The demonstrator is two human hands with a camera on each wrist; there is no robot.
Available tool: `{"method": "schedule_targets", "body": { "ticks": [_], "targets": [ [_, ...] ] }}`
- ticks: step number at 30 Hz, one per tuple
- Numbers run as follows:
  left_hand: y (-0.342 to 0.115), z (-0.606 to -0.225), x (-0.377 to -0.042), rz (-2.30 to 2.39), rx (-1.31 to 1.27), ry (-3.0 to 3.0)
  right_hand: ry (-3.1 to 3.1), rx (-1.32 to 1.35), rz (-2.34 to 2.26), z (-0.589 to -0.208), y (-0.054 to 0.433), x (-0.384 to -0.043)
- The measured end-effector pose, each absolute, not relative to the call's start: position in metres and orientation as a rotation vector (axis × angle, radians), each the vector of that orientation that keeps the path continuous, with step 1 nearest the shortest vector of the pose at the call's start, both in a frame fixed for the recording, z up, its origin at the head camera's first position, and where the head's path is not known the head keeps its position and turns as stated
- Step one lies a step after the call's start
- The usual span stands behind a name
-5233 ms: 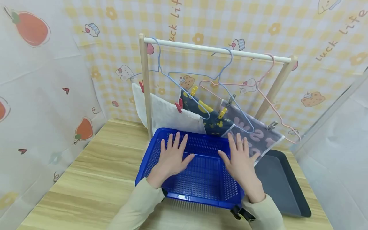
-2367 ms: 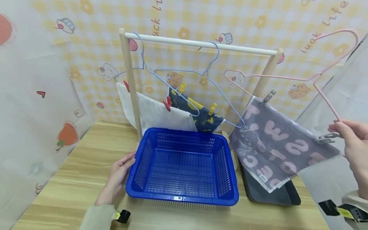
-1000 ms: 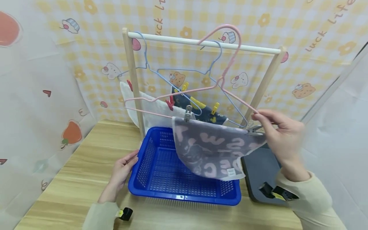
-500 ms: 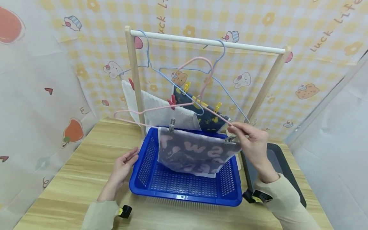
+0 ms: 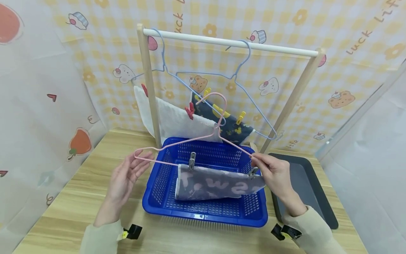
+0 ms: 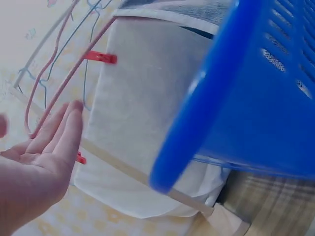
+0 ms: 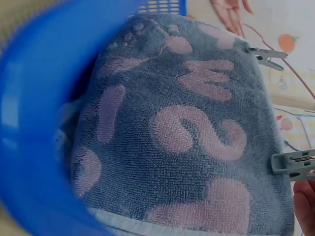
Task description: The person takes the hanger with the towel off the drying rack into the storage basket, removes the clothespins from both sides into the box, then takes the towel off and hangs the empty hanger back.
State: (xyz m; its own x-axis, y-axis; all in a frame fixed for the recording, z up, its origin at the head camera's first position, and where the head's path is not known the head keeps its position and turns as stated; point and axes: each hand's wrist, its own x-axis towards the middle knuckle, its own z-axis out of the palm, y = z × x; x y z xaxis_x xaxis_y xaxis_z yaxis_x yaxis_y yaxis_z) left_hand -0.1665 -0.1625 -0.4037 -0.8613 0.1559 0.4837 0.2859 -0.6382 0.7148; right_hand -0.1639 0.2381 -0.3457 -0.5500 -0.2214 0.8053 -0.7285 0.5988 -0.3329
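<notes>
In the head view a pink hanger (image 5: pixel 190 140) is tilted over the blue plastic basket (image 5: pixel 203 218). My right hand (image 5: pixel 276 174) pinches its right arm near a grey clothespin (image 5: pixel 252 173). A second grey clothespin (image 5: pixel 192 161) holds the other top corner of a grey towel (image 5: pixel 219 183) with pink letters. The towel's lower part hangs inside the basket and is bunched or folded there. At the hanger's left end is my left hand (image 5: pixel 122 180), palm up with fingers extended; the left wrist view shows the fingers straight beside the pink wire, contact unclear.
Behind the basket stands a rack with a white rail (image 5: pixel 203 38). Two blue hangers (image 5: pixel 242 63) hang from it, bearing a white towel (image 5: pixel 172 121) with red clips and a dark yellow-patterned towel (image 5: pixel 238 134). A dark grey tray (image 5: pixel 301 183) lies right of the basket.
The pink hanger with its towel came off the rack's right side, swung left over the basket and sank into it. My left hand left the basket's rim and turned palm up by the hanger's end.
</notes>
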Motion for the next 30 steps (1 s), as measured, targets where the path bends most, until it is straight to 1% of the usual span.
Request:
{"method": "schedule_targets", "body": {
  "ticks": [7,15,20,30],
  "targets": [
    [-0.157,-0.405,-0.157,-2.549,-0.74,-1.534,-2.168,0.686,0.967,-0.362,0.243,-0.146],
    [-0.152,-0.405,-0.161,-2.535,-0.584,-1.7,-2.229,0.624,1.017,-0.376,0.247,-0.128],
    [-0.148,-0.408,-0.163,-2.513,-0.642,-1.738,-2.236,0.608,1.001,-0.377,0.251,-0.123],
    [-0.15,-0.416,-0.158,-2.56,-0.914,-1.756,-2.26,0.594,1.03,-0.391,0.262,-0.114]
  ]
}}
